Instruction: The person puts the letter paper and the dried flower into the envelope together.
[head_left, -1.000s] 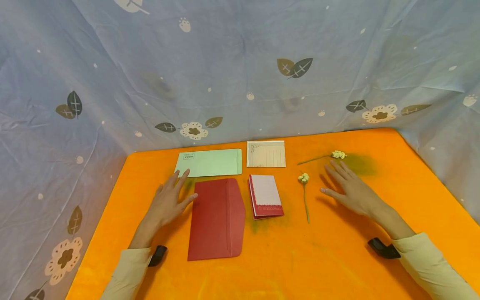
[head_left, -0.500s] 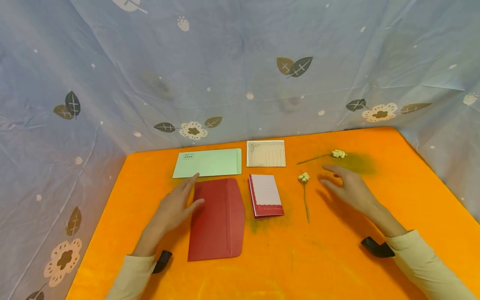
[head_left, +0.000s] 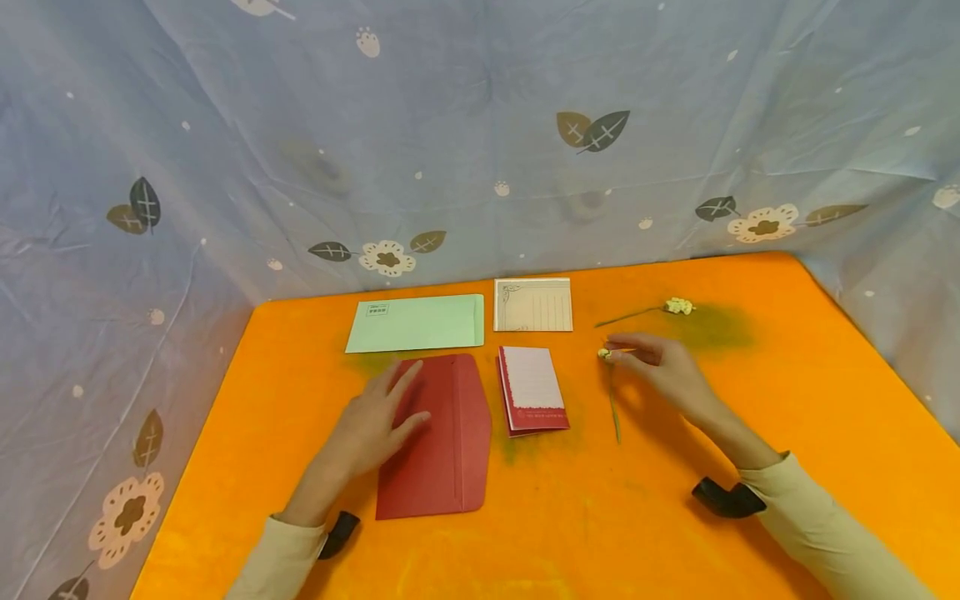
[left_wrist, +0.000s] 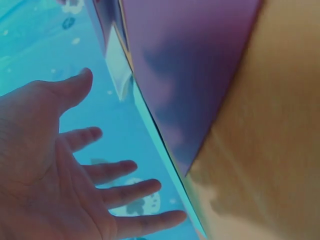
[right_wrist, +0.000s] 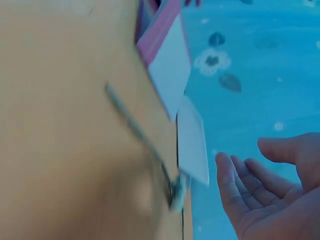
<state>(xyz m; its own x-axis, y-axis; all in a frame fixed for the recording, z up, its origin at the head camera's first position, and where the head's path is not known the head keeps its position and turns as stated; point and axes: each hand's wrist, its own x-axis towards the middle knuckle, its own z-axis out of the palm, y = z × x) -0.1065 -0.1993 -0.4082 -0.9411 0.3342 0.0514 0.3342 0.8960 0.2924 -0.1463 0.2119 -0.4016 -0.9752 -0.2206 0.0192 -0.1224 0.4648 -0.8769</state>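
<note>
I'm seeing the right hand (head_left: 666, 375) hovering with thumb and fingers parted beside the nearer flower (head_left: 605, 355), which is lying on the orange table (head_left: 600, 533) to the right of the folded card (head_left: 534, 387), though from this far off I can't quite tell whether a fingertip is touching it. The left hand (head_left: 369, 429), loosely spread and empty, is hanging over the red envelope (head_left: 435, 462). I'm fretting about the flower's head (right_wrist: 177, 195) (it's looking brittle to me): pinching too hard there could crumble it.

We see a lined card (head_left: 533, 305), a green envelope (head_left: 417, 324) to its left, a folded leaflet (head_left: 532, 379) in front, the farther flower (head_left: 678, 307), perhaps dried, to its right, and patterned cloth (head_left: 450, 100) behind it.
</note>
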